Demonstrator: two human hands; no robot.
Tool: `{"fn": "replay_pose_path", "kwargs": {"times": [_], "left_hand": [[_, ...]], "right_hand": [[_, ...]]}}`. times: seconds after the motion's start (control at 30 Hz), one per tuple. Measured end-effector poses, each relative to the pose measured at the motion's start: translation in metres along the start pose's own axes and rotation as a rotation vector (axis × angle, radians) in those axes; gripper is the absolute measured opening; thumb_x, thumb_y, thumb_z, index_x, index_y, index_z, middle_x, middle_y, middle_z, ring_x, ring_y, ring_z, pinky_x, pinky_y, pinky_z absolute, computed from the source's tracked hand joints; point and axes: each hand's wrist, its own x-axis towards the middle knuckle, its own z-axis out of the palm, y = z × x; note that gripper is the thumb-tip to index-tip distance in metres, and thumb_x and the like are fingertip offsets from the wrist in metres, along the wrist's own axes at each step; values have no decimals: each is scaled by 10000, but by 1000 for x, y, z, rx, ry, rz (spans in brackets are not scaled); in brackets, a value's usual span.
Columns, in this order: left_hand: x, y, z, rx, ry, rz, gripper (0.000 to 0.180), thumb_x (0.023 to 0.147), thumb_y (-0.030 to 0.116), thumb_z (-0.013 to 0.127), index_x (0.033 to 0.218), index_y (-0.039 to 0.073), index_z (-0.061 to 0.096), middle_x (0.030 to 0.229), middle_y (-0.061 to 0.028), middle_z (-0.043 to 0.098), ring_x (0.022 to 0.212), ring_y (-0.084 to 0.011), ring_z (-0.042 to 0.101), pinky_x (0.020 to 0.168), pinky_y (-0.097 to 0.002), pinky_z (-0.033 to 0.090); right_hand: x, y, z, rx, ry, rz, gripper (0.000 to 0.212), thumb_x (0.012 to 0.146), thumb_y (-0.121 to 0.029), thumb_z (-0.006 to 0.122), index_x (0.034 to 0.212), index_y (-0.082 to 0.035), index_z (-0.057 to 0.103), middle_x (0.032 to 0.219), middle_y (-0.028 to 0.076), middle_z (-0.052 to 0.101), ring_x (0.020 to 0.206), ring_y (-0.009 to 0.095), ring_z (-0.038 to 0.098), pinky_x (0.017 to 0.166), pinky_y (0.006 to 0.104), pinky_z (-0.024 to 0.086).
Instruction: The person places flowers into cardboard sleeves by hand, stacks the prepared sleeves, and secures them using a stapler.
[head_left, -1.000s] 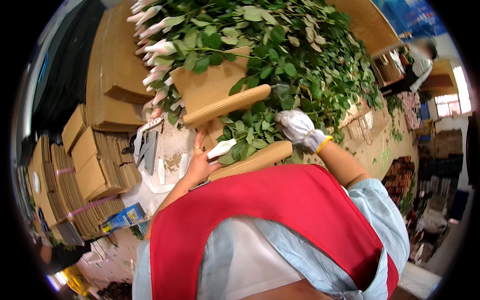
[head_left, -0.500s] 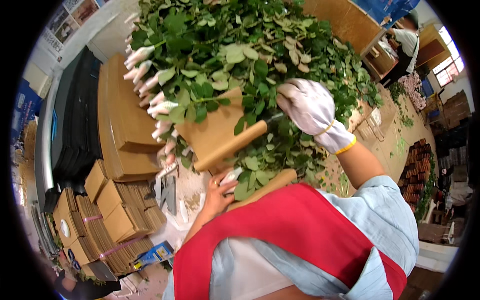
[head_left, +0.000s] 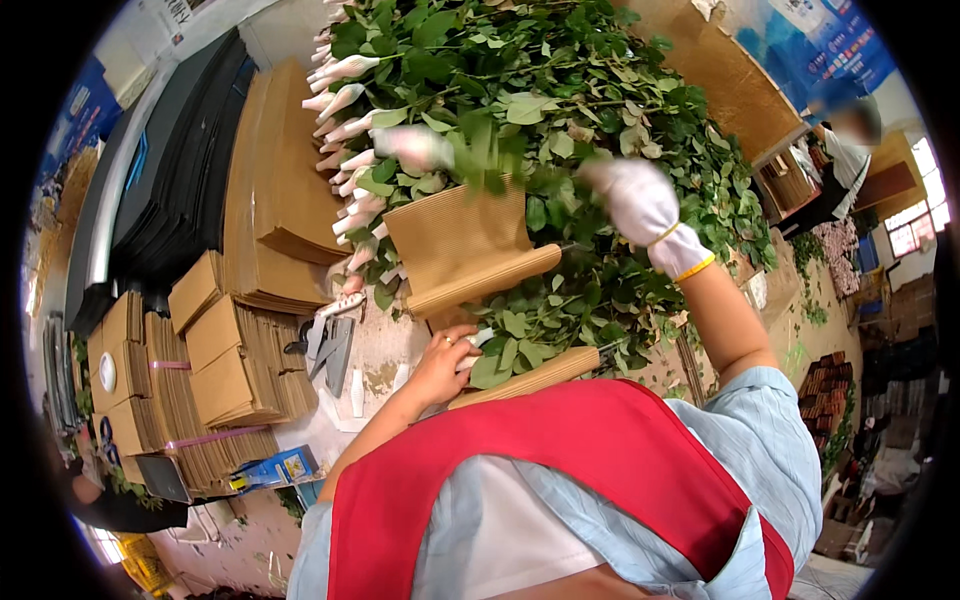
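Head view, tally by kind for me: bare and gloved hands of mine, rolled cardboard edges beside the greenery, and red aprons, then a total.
Bare left hand: 1
Gloved right hand: 1
Rolled cardboard edges: 2
Red apron: 1
Total: 5

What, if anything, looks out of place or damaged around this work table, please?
Green scraps lie scattered on the floor at right, seemingly dropped; the pale tabletop has a brown patch, perhaps worn or stained.
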Motion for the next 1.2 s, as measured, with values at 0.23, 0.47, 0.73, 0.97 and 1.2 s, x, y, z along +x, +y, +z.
{"fn": "replay_pose_path", "kwargs": {"times": [0.23, 0.47, 0.73, 0.97, 1.2], "left_hand": [[-7, -1, 15, -79, 117, -52, 243, 743, -8, 640, 975, 63, 620, 1303, -107, 504, 1200, -366, 424, 1007, -421, 352], [-10, -2, 18, -185, 134, -158, 509, 776, 12, 651, 1260, 74, 509, 1368, -159, 420, 1249, -373, 379, 1053, -438, 310], [-4, 2, 6, -78, 85, -97, 558, 747, 50, 697, 1269, 90, 503, 1328, -153, 435, 1214, -364, 412, 1008, -404, 372], [-9, -11, 14, -315, 137, -217, 590, 749, -6, 679, 1297, 104, 492, 1280, -126, 489, 1142, -316, 479, 989, -371, 439], [-7, 1, 12, -226, 240, -176, 525, 737, 54, 672, 1240, 115, 536, 1136, -117, 566, 1092, -301, 483, 926, -348, 429]], "right_hand": [[70, -19, 9, 185, 458, -101, 168, 820, -141, 578, 966, -77, 632, 858, 108, 661, 754, 253, 655, 669, 364, 542], [168, -17, 53, -130, -59, 71, 176, 812, -86, 528, 934, -108, 653, 960, 77, 646, 933, 275, 629, 1005, 595, 338], [150, 27, -123, -108, 561, -34, 214, 760, -149, 605, 941, -70, 688, 826, 145, 659, 766, 347, 620, 693, 419, 510], [26, 20, -120, 479, 115, 58, 158, 868, -101, 553, 954, 0, 638, 979, 160, 659, 844, 265, 662, 723, 333, 542], [-80, -15, -26, 163, -483, -28, 144, 809, -138, 606, 889, -37, 671, 864, 128, 678, 783, 231, 657, 714, 328, 549]]}}
